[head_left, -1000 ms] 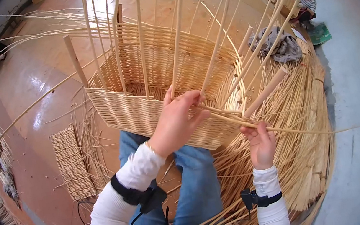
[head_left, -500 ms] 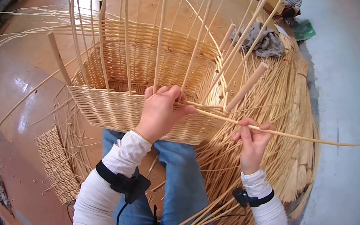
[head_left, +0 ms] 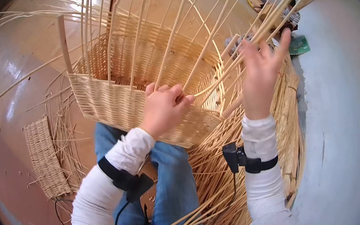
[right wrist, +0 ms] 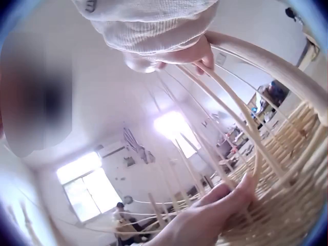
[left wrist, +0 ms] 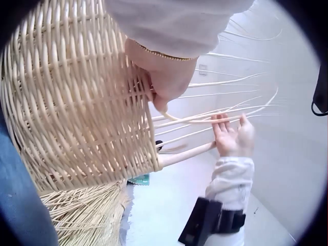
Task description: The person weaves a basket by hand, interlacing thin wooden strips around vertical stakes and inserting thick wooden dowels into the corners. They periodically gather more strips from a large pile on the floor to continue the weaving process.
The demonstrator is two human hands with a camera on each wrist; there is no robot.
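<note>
A half-woven wicker basket rests on my lap, its bare upright stakes fanning up and to the right. My left hand is curled over the near rim and pinches a thin willow rod where it leaves the weave. My right hand is raised beside the basket's right corner, fingers straight and spread against several leaning stakes. The left wrist view shows my right hand with its palm open and rods lying across the fingertips. A thick corner post sticks out below it.
A flat woven panel lies on the wooden floor at left. A large pile of loose willow rods covers the floor at right. Behind it lie a grey cloth and a green item, near a seated person.
My right hand has let go of the long rod it held low at the right and has risen to the upright stakes. My left hand stays on the rim.
</note>
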